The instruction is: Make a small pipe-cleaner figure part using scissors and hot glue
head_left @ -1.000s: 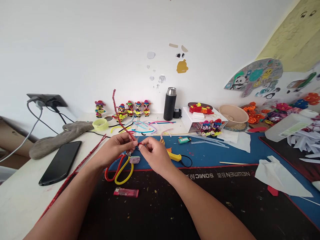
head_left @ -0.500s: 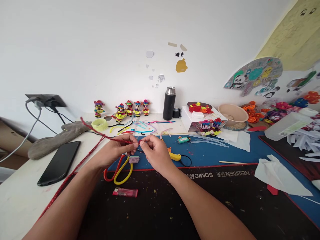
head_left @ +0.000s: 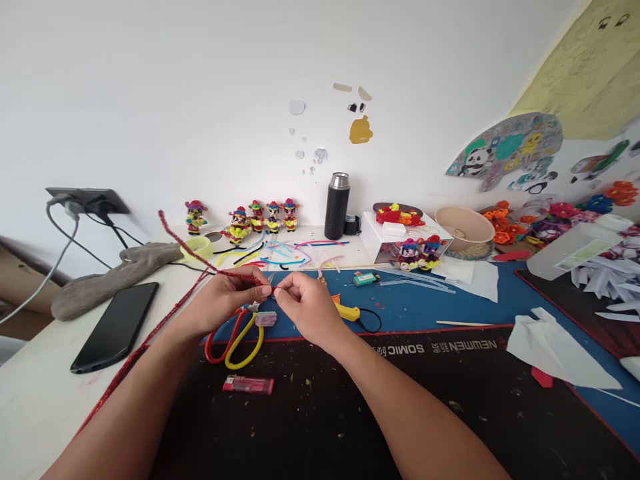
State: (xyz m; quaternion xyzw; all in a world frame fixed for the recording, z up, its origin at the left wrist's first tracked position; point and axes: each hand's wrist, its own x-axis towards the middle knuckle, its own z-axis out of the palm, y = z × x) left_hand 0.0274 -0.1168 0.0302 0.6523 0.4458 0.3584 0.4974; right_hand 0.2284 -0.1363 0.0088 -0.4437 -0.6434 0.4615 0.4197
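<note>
My left hand (head_left: pixel 227 298) pinches a fuzzy red pipe cleaner (head_left: pixel 186 249), whose loose end sticks up to the left. Close beside it, my right hand (head_left: pixel 310 308) has thumb and forefinger pressed together at the strand's other end; the tiny part between the fingertips is mostly hidden. Another long red strand (head_left: pixel 173 313) runs down along my left forearm. Below the hands lie scissors (head_left: pixel 244 367) with red and yellow handles, a small pale purple block (head_left: pixel 266 320) and a pink lighter (head_left: pixel 249 385). A yellow-handled tool (head_left: pixel 349 312) rests behind my right wrist.
A black phone (head_left: pixel 115 327) lies at left near a grey fuzzy object (head_left: pixel 95 283). Along the wall stand small pipe-cleaner figures (head_left: pixel 239 225), a black flask (head_left: pixel 337 210) and a white box (head_left: pixel 370 237). White paper (head_left: pixel 560 350) and a clear bottle (head_left: pixel 570 257) are at right.
The strand's loose end has risen slightly and bends more upward. My hands stay close together, fingertips shifted a little; the whole view has moved slightly.
</note>
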